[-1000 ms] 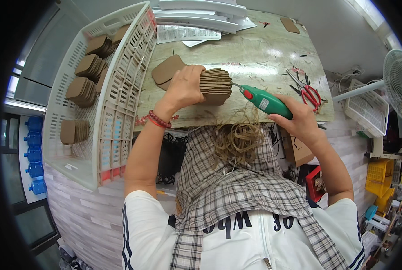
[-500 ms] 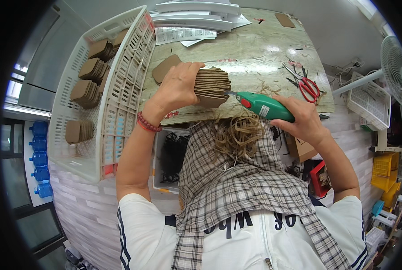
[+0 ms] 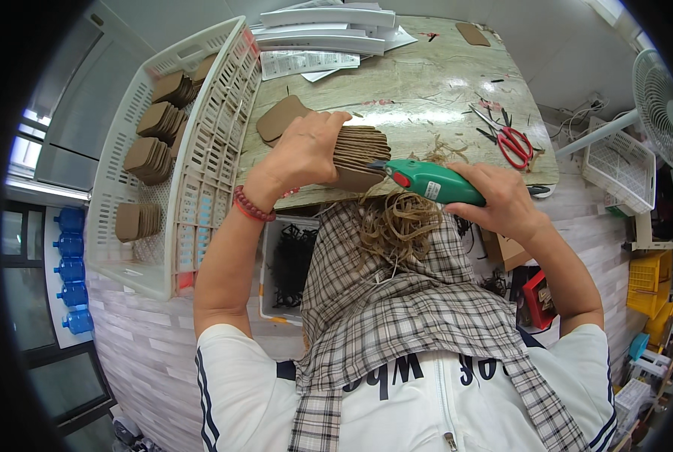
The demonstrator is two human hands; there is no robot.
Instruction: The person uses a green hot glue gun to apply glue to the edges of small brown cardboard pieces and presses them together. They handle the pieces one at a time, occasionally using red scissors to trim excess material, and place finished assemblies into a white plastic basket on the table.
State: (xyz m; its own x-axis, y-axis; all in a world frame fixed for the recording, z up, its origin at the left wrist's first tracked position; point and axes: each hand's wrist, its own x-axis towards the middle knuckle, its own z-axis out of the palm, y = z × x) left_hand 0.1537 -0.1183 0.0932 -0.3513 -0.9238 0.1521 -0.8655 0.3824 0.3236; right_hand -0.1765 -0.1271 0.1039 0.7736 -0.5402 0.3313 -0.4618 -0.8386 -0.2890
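Observation:
My left hand (image 3: 300, 153) grips a thick stack of brown cardboard pieces (image 3: 360, 153) at the near edge of the table. My right hand (image 3: 502, 202) holds a green electric cutter (image 3: 429, 181), its tip against the right end of the stack. Curly brown cardboard shavings (image 3: 398, 222) lie piled on the checked cloth (image 3: 396, 316) over my lap, just below the stack. A single brown piece (image 3: 277, 118) lies flat on the table behind my left hand.
A white slotted crate (image 3: 201, 181) at the left holds several stacks of brown pieces (image 3: 159, 120). Red-handled scissors (image 3: 511, 142) lie at the table's right. White boxes and papers (image 3: 329, 26) sit at the far edge. A fan (image 3: 664, 113) and white basket (image 3: 619, 162) stand right.
The stack and the cutter have stayed together at the table edge. The view has shifted slightly, and my right hand with the cutter sits a little lower and closer to me.

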